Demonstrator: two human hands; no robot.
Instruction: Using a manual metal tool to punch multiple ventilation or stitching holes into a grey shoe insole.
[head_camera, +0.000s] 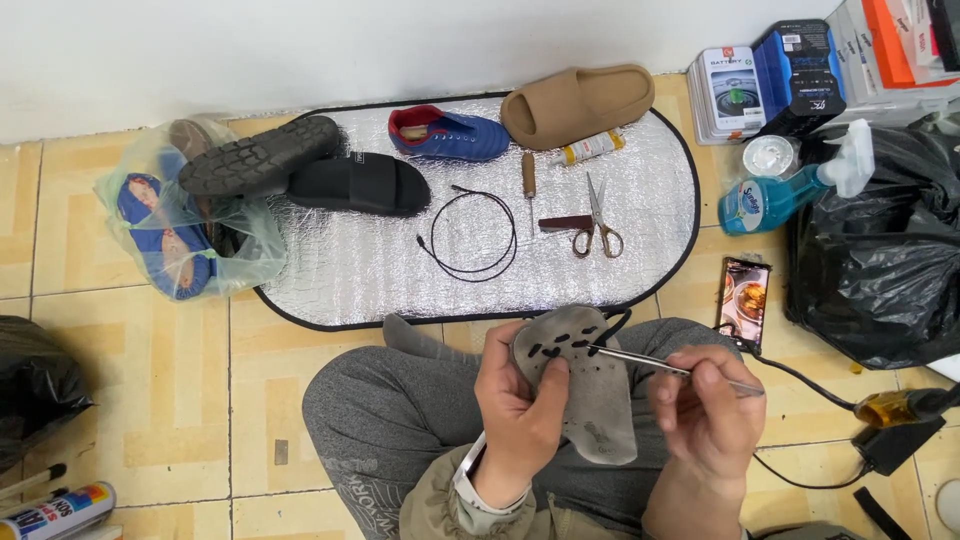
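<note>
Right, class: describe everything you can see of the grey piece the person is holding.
The grey piece looks like soft, suede-like material, flat and tongue-shaped, with a row of dark slots near its top. It is held above the lap, tilted. The left hand grips its left edge; a thin metal tool in the right hand touches one slot.

Scissors (597, 218) lie on the mat (350, 270) (cord (470, 235) to their left).

Tiled floor (150, 400), silver mat (380, 270) laid against wall.
On mat, beyond the left hand (520, 405) grip: black slide (360, 183), blue shoe (450, 135), tan slide (577, 103), wire loop (470, 235), scissors (598, 218). Phone (744, 300) on tile, beyond the right hand (710, 405).
</note>
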